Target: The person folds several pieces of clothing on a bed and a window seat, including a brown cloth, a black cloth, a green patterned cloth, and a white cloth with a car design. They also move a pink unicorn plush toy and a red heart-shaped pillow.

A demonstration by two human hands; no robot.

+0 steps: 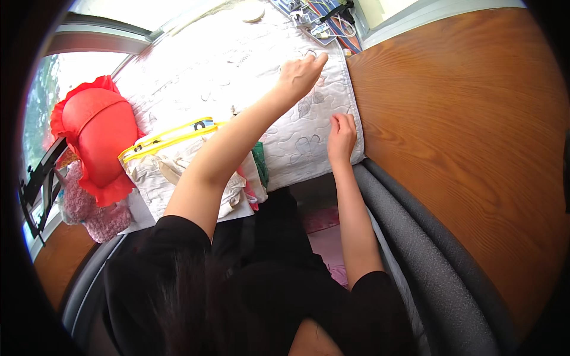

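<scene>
My left hand (301,77) reaches far out over the white quilted mat (309,145) with its stitched flowers. Its fingers are curled closed, and what they may hold is hidden. Just beyond it lies a heap of cables and chargers (320,28) at the mat's far right corner. My right hand (342,135) is closer to me, by the mat's right edge, with its fingers bent together. Whether anything is between them I cannot make out. Under my left forearm lies a clear bag with a yellow zip edge (172,141), holding white cloth items.
A red ruffled cushion (107,133) and a pink fluffy plush toy (95,204) sit at the left by the window. A wooden panel (457,113) borders the mat on the right, above a grey padded edge (415,237). A round white object (252,12) lies at the back.
</scene>
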